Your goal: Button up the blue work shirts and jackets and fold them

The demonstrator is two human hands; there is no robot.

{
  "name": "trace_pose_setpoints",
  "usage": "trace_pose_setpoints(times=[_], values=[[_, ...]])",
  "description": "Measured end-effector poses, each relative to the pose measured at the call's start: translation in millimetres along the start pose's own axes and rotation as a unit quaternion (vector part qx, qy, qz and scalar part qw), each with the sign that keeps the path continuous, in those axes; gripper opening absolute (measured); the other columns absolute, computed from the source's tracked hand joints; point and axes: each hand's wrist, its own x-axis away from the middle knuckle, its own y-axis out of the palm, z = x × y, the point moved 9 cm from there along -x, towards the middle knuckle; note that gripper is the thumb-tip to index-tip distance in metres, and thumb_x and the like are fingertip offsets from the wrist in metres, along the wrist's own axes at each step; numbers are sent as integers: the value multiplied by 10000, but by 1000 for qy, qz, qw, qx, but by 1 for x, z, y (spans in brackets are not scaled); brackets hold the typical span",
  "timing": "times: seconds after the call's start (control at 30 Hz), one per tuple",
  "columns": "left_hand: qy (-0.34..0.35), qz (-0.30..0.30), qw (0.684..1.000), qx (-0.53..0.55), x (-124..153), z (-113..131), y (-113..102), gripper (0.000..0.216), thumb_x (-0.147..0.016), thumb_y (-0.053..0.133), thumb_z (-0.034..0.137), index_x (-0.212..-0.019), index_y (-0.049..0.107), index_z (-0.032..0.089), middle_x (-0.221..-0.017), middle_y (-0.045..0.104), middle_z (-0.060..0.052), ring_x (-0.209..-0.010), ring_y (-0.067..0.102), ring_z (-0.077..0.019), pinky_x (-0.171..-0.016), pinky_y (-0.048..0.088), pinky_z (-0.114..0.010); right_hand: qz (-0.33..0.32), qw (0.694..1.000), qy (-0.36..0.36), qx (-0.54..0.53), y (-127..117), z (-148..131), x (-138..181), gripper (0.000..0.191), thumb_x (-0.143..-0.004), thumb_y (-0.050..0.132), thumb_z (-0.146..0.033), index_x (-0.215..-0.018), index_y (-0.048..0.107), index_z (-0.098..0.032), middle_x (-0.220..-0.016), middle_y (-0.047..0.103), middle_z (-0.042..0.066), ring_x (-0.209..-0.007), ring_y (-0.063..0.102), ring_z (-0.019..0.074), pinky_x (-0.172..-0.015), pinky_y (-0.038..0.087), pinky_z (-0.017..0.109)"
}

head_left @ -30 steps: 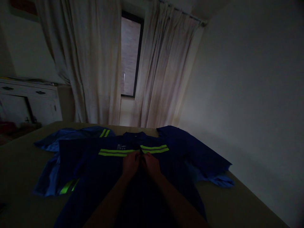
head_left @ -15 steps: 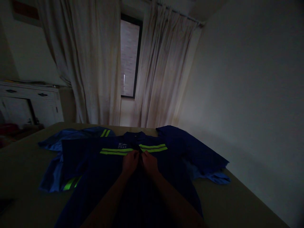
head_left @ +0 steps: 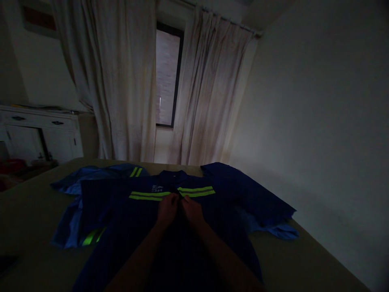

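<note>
A dark blue work jacket (head_left: pixel 124 219) with yellow-green reflective chest stripes lies spread out, collar away from me. White lettering marks its left chest side in my view. My left hand (head_left: pixel 167 209) is closed on the front edge of the jacket, at the inner end of the left stripe. Close beside it my right hand (head_left: pixel 192 210) pinches the opposite front edge, just below the right stripe. The fingertips nearly meet at the middle. Dimness hides whether a button or fastener is between them. The lower front is very dark.
Lighter blue garments (head_left: pixel 68 221) with reflective bands lie partly under the jacket. They rest on a tan bed-like surface (head_left: pixel 33 219). A white wall (head_left: pixel 319 142) runs along the right. Behind are long curtains (head_left: pixel 127 89), a narrow window (head_left: pixel 167 77) and a white cabinet (head_left: pixel 57 136).
Both hands stay at the jacket's front opening, with only slight finger movement. The view has shifted slightly, so everything appears a little further right.
</note>
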Motion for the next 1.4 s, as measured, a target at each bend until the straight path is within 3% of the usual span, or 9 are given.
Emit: trace_pose_setpoints(times=[0.3, 0.5, 0.63, 0.73, 0.87, 0.97, 1.07, 1.23, 1.4], values=[[95, -49, 994, -34, 2, 4, 18, 380, -974, 445, 107, -1221, 708, 224, -1278, 729, -58, -1195, 654, -203, -1059, 459, -341, 12, 989, 134, -64, -4, 33, 3, 259, -1043, 476, -349, -963, 690, -227, -1019, 698, 36, -892, 676, 185, -749, 463, 260], [121, -60, 986, -102, 1, 0, 26, 379, -988, 550, 301, -1357, 622, 251, -1465, 604, -103, -1389, 508, -306, -1193, 272, -551, 73, 983, 73, -154, -14, 25, 4, 262, -915, 527, -122, -1108, 680, -212, -1258, 626, 83, -1148, 610, 188, -994, 459, 279], [121, -46, 983, -131, -16, -4, 17, 351, -987, 539, 297, -1315, 652, 246, -1503, 564, -118, -1396, 489, -345, -1181, 229, -625, 51, 979, 28, -195, -17, 5, 29, 244, -922, 649, -288, -1158, 670, -230, -1440, 531, 96, -1305, 524, 239, -1095, 414, 346], [122, -30, 983, -136, -26, -3, 6, 343, -1028, 442, 318, -1189, 725, 210, -1416, 633, -124, -1321, 548, -315, -1158, 314, -528, -17, 975, -65, -210, -13, -27, 53, 312, -958, 647, -455, -1211, 647, -271, -1435, 567, 54, -1286, 537, 225, -1100, 390, 349], [144, -27, 981, -129, -20, 6, -1, 445, -1046, 404, 438, -963, 774, 205, -1180, 724, -102, -1190, 604, -256, -1095, 391, -385, -57, 974, -134, -175, -11, -51, 65, 272, -988, 611, -401, -1225, 602, -267, -1312, 651, 33, -1190, 576, 214, -1098, 351, 381], [136, -40, 981, -129, -7, 2, -3, 323, -987, 538, 412, -857, 756, 212, -1061, 729, -85, -1088, 634, -258, -1004, 443, -370, -38, 984, -82, -156, -9, -41, 55, 214, -952, 649, -392, -1072, 620, -217, -1149, 679, 51, -1077, 602, 219, -1054, 374, 375], [118, -50, 984, -120, 9, -8, -7, 254, -985, 525, 324, -933, 749, 217, -1056, 730, -74, -1035, 648, -243, -945, 457, -358, -25, 989, -9, -147, -7, -24, 48, 174, -948, 637, -380, -980, 613, -211, -1054, 661, 48, -998, 605, 211, -931, 428, 325], [115, -73, 987, -86, 30, -11, -11, 208, -954, 542, 279, -985, 741, 229, -1085, 726, -66, -1047, 632, -254, -959, 429, -373, -48, 991, 18, -124, -4, -16, 45, 180, -980, 546, -278, -1140, 627, -258, -1104, 656, 29, -958, 644, 184, -805, 446, 273], [87, -90, 992, -8, 28, -4, -10, 263, -966, 497, 311, -999, 743, 225, -1042, 768, -48, -997, 685, -223, -904, 469, -311, -78, 993, 32, -77, -4, -15, 41, 218, -1018, 515, -324, -1170, 662, -272, -1108, 700, 33, -977, 687, 195, -784, 468, 274]])
